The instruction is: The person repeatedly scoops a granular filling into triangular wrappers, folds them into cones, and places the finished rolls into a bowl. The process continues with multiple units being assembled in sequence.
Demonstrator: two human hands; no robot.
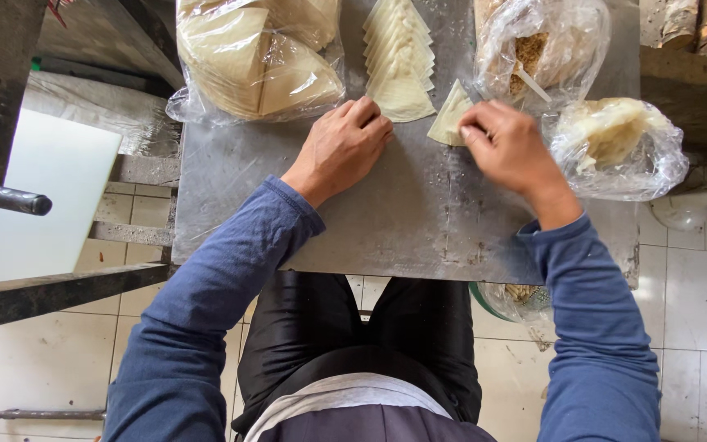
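Lap: nearest to us, below the near edge of the metal table [419,237], we see dark trousers and a grey apron hem over a tiled floor [59,360].
Sleeves: two blue sleeves rise from the bottom corners and slant inward over the table's near edge, both forearms angled toward its middle.
Left hand [344,147]: we find it palm down on the table's bare surface, knuckles up, fingers curled under into a loose fist. The fingertips press against the near tip of the fanned row of wrappers [400,61]. We cannot tell if anything is pinched beneath them.
Right hand [511,147]: it sits toward the table's right side, wrist bent, back of the hand facing us. Thumb and forefinger close on the right corner of the single wrapper [449,119].
Single wrapper: a pale triangular sheet lying flat on the table between the two hands, just right of the fanned row.
Right bag [619,147]: clear plastic with pale contents, on the table's right edge beside the right wrist.
Filling bag [538,49]: at the table's far right, clear plastic holding brownish crumbly filling and a white utensil.
Stack bag [255,57]: at the table's far left, clear plastic around thick stacks of pale wrappers.
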